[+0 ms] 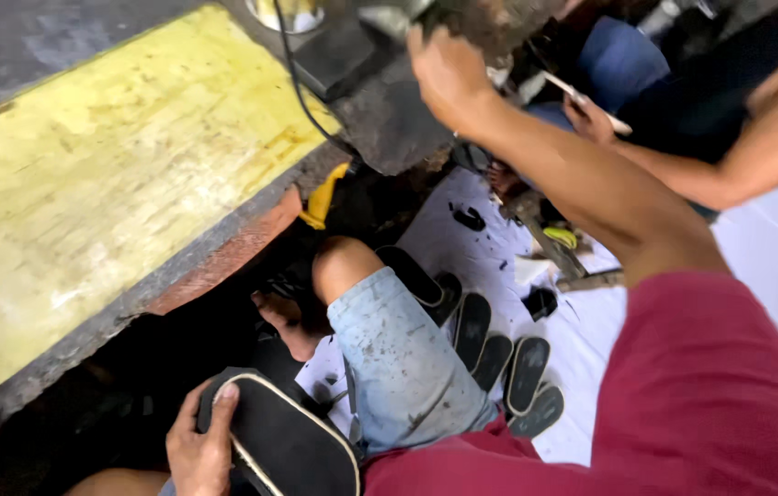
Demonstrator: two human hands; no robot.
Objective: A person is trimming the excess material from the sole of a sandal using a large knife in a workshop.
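Your left hand (198,445) grips a black sole (283,441) with a pale edge, while your right hand (448,78) presses, fingers curled, on the dark machine (389,110) above.

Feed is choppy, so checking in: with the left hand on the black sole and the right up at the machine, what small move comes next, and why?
Probably bring the black sole up toward the machine. The left hand grips the sole low beside the knee, while the right hand rests on the machine's dark body, far from the sole. More soles lie on the white sheet.
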